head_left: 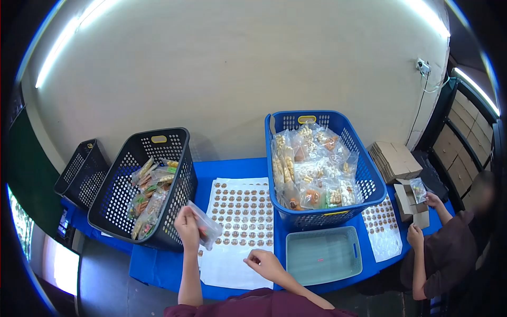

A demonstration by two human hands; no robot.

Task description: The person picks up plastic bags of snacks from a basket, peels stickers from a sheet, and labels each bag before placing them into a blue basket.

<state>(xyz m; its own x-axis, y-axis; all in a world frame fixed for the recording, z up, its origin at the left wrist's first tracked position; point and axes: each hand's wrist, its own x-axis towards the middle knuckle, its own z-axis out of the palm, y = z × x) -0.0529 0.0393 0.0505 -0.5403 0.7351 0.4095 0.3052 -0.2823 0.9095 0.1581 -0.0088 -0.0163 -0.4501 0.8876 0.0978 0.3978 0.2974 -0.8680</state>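
Gripping a clear plastic packet (207, 231) over the left edge of the sticker sheet (232, 267), the left hand (187, 226) seems at a steadying step; the right hand (268, 264) curls its fingers by the sheet's lower right, any hold unclear. Moving on likely calls for a light pinch.

This looks like a small packing workshop. A blue-covered table (227, 168) runs along a bare wall (222, 79), carrying a blue basket (306, 221) and a black basket (177, 138) with many clear bags (317, 169) of what looks like food. Sheets of round stickers (243, 224) lie on it (rows of the same brown dot), near stacked flat cardboard (398, 161). Another person (449, 253) works at an open box (405, 203); tube lights (68, 39) shine above.
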